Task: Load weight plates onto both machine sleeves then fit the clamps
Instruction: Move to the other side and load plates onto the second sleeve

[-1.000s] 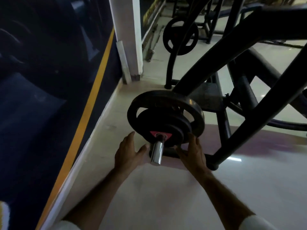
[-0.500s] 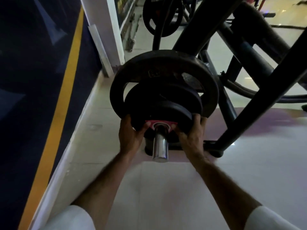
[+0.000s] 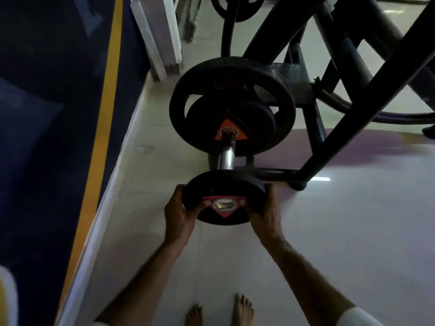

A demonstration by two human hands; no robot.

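Note:
A small black weight plate [image 3: 223, 184] with a pink triangular centre label is at the near tip of the chrome machine sleeve [image 3: 227, 154]. My left hand [image 3: 179, 212] grips its left edge and my right hand [image 3: 266, 212] grips its right edge. Whether the sleeve's tip is still inside the plate's hole I cannot tell. Farther up the sleeve sit a medium black plate [image 3: 256, 121] with an orange triangle label and, behind it, a large black plate [image 3: 231, 69] with hand slots. No clamp shows.
Black machine frame bars [image 3: 353, 114] cross the right side, with a foot [image 3: 297, 183] resting on the pale tiled floor. A dark wall with a yellow stripe [image 3: 101, 128] runs along the left. Another plate [image 3: 235, 8] hangs at the back. My bare feet [image 3: 219, 311] show at the bottom.
Both hands closed on the small front plate and slid it toward me along the sleeve, away from the other two plates, out to the sleeve's tip. The camera tilted down.

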